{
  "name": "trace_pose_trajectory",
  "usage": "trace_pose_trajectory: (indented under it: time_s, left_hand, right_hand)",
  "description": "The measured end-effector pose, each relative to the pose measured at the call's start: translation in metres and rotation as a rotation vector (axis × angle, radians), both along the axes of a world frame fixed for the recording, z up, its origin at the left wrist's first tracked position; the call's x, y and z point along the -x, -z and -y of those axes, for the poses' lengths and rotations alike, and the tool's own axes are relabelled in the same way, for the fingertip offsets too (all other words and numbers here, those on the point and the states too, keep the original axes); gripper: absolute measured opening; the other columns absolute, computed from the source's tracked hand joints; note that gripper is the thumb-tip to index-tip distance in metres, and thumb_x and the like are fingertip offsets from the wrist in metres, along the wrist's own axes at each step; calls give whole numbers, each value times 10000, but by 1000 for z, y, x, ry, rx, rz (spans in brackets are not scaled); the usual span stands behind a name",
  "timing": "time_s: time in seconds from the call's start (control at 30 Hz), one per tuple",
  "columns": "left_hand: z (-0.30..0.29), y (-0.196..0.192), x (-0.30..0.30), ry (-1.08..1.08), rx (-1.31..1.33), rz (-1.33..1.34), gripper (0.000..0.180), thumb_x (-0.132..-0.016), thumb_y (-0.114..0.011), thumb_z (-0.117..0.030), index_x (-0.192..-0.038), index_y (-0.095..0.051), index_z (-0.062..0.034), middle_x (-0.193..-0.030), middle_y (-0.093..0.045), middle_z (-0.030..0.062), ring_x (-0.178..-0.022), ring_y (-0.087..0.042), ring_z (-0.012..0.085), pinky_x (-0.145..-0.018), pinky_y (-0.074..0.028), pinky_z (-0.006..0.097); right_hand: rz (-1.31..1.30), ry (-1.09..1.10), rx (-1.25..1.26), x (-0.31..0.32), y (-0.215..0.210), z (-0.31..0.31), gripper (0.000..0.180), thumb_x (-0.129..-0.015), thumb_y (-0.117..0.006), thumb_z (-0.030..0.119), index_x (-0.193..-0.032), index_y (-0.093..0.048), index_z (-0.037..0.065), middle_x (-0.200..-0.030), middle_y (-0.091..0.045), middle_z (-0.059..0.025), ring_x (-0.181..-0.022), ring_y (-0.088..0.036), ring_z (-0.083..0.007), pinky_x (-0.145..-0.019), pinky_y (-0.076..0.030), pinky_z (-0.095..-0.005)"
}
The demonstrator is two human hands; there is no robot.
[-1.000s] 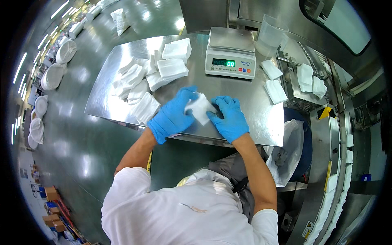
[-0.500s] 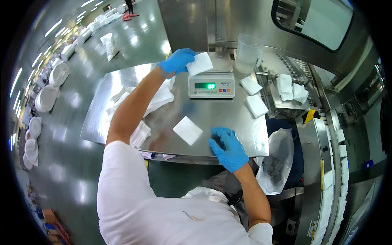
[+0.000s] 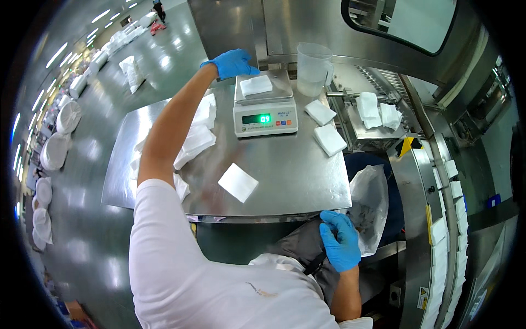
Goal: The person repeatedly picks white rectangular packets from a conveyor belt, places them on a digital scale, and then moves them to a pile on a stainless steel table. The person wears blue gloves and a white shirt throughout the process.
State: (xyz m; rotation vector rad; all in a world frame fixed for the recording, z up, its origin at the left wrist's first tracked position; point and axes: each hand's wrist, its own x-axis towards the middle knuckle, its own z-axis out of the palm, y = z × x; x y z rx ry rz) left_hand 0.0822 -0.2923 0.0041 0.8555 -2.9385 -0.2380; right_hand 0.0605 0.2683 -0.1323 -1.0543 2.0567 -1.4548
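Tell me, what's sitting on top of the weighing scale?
One white packet lies flat on the scale. The left hand hovers just behind. The pan beneath the packet is hidden.

There is only one view, from a camera worn on the person's head. It looks down and forward, from above the person's own shoulders, onto the steel desk (image 3: 285, 181) in front. The view is very wide, so straight edges curve near the round black rim. The person's white shirt fills the lower part and is very near the lens. The scale (image 3: 265, 107) stands at the far side of the desk, further from the camera. On the left the floor runs far away; on the right a machine (image 3: 438, 181) is close.
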Motion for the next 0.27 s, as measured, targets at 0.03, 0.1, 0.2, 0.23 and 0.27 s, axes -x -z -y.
trace_pose_trajectory:
  time_s: [0.03, 0.1, 0.2, 0.23, 0.27]
  left_hand:
    - [3, -1, 2, 20, -22, 22, 888, -822, -713, -635, -1420, -526, -5, -1453, -533, 193, -1318, -532, 366, -1102, -438, 436]
    - [7, 1, 1, 60, -68, 66, 898, -821, -718, -626, -1432, -511, -2, -1480, -505, 195, -1345, -504, 375, -1122, -419, 449]
    - [0, -6, 11, 99, -79, 206, 929, -823, -713, -630, -1466, -472, -5, -1511, -469, 198, -1385, -460, 375, -1155, -384, 459]
    - [-1, -6, 13, 103, -41, 249, 943, -824, -705, -642, -1480, -457, -11, -1519, -460, 197, -1392, -452, 372, -1172, -365, 451]
    - [-1, -7, 13, 107, -2, 292, 957, -825, -697, -653, -1494, -442, -18, -1528, -452, 196, -1399, -444, 369, -1189, -345, 443]
  right_hand:
    - [16, 10, 3, 2, 1, -3, 273, -930, -685, 72, -1201, -678, 35, -1158, -648, -81, -971, -616, -163, -875, -505, -286]
    - [60, 27, 22, 3, 8, -8, 276, -934, -683, 63, -1209, -677, 35, -1168, -651, -72, -965, -623, -154, -872, -508, -278]
    - [65, 60, -2, 5, 13, -15, 274, -938, -683, 63, -1211, -678, 38, -1173, -651, -71, -961, -627, -153, -874, -509, -272]
    - [80, 59, -5, 5, 13, -17, 272, -941, -681, 65, -1211, -679, 40, -1171, -652, -74, -960, -627, -153, -877, -509, -272]
    - [95, 59, -8, 5, 12, -18, 270, -943, -680, 68, -1212, -680, 43, -1170, -652, -76, -958, -627, -153, -880, -509, -271]
